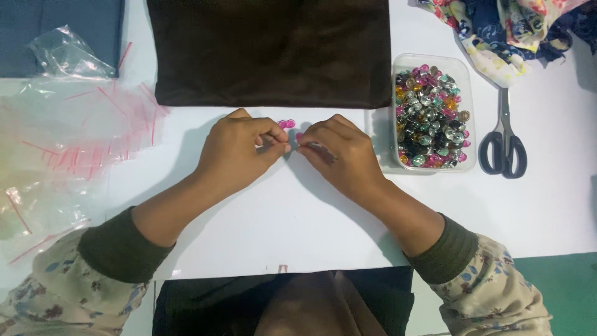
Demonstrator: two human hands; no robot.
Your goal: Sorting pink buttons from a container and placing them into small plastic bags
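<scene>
Both of my hands meet at the middle of a white table. My left hand pinches something small between thumb and fingers; what it is stays hidden. My right hand holds a thin silvery piece and touches a pink bead. Two pink beads lie on the table just above my fingertips. Right of my right hand stands a clear plastic tub full of mixed coloured and silver beads.
A dark brown cloth lies beyond my hands. Several clear zip bags with red strips spread at the left, by a blue cloth. Black-handled scissors and floral fabric lie at the right. Dark fabric sits nearest me.
</scene>
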